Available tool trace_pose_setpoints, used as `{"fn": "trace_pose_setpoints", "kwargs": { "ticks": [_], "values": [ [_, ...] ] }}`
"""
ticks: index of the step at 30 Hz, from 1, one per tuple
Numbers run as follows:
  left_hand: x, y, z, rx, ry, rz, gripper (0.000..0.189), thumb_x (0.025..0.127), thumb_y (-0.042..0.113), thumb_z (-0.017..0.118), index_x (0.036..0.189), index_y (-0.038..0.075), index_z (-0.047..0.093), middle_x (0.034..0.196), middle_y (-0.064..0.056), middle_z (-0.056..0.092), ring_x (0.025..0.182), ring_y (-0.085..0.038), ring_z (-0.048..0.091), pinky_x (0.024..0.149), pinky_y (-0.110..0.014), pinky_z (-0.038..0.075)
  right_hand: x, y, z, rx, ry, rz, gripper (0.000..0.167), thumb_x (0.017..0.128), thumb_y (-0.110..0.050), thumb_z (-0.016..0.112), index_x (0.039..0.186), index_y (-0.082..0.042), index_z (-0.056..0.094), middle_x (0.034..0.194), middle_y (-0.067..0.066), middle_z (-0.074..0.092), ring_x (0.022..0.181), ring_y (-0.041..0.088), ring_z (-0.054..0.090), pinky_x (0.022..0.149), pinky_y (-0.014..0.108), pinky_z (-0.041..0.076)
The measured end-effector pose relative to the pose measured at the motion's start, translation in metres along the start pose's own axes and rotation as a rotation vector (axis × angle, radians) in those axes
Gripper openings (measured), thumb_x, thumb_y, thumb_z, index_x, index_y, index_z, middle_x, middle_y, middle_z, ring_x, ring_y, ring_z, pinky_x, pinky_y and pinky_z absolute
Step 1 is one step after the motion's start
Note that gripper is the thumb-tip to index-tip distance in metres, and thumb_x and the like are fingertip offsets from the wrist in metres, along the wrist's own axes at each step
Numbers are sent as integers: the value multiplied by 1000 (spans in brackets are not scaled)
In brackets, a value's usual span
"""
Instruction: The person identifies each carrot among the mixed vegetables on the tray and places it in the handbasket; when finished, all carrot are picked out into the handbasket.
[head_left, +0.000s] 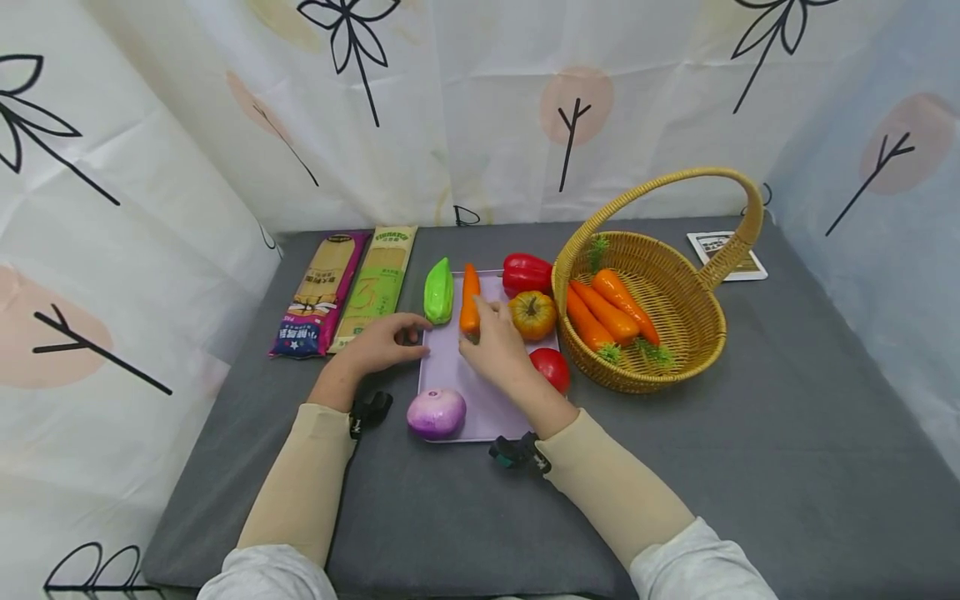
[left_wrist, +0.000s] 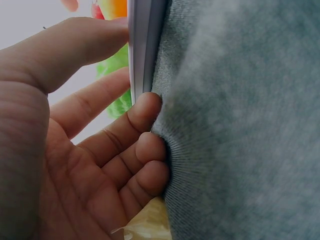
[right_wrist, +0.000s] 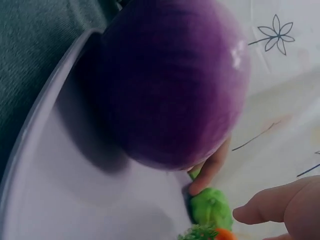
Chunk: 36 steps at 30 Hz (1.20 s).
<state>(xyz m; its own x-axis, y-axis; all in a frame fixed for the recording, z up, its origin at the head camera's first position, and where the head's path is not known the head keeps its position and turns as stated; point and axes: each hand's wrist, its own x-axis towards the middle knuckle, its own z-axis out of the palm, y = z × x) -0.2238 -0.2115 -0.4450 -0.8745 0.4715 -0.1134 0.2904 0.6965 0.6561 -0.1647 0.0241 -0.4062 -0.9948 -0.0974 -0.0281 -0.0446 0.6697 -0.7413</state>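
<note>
My right hand (head_left: 497,343) reaches over the lilac tray (head_left: 480,421), its fingertips right at the lower end of a carrot (head_left: 469,292). In the right wrist view its thumb (right_wrist: 265,205) is extended, with a gap between it and the carrot (right_wrist: 225,234). At the tray's left edge, my left hand (head_left: 378,343) rests its thumb and index fingertips against the rim (left_wrist: 137,55); the other fingers bend loosely on the grey cloth. A green pepper (head_left: 438,292) lies just left of the carrot. Near the front left corner sits a purple onion (head_left: 437,413).
Along the tray's right side are a red bell pepper (head_left: 527,273), a small pumpkin (head_left: 533,315) and a tomato (head_left: 551,368). A wicker basket (head_left: 693,308) with several carrots stands right of it. Two noodle packs (head_left: 318,296) lie left; a white-framed card (head_left: 742,265) lies behind the basket.
</note>
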Motion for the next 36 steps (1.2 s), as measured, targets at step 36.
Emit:
{"fn": "trace_pose_setpoints", "kwargs": {
  "ticks": [36],
  "values": [
    [0, 1, 1, -6, 3, -23, 42, 92, 33, 77, 130, 19, 67, 103, -6, 59, 93, -26, 52, 79, -39, 46, -2, 0, -2, -191, 182, -157, 42, 97, -7, 65, 136, 6, 60, 113, 23, 71, 98, 39, 70, 91, 47, 54]
  ]
}}
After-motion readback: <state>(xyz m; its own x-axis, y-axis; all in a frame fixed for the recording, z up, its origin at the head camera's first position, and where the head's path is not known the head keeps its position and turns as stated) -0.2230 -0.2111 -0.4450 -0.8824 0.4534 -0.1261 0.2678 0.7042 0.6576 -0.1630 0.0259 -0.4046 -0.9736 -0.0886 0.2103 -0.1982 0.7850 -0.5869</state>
